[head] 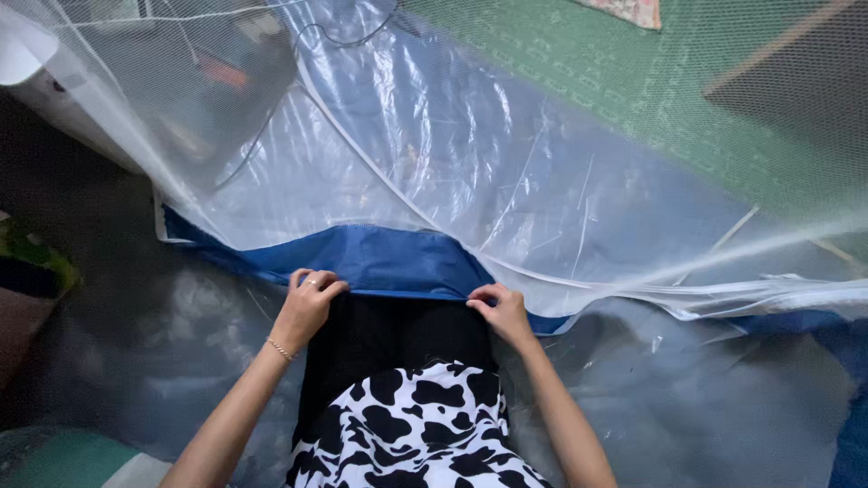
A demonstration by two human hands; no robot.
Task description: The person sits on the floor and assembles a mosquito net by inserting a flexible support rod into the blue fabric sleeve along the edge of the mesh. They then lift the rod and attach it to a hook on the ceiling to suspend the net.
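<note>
A white mosquito net [506,172] with a blue fabric hem [380,262] hangs in front of me. My left hand [306,305] pinches the lower edge of the blue hem at the left. A ring and a thin bracelet are on that hand. My right hand [500,310] grips the same edge further right. Between the two hands the hem is stretched flat. Below the hem my lap shows dark cloth and a black-and-white patched garment [416,434].
A green patterned mat [633,81] shows through the net at the back right. A white appliance [45,81] stands at the top left with cables behind the mesh. Crumpled clear plastic sheeting [705,398] covers the floor to my right, and more lies on the left.
</note>
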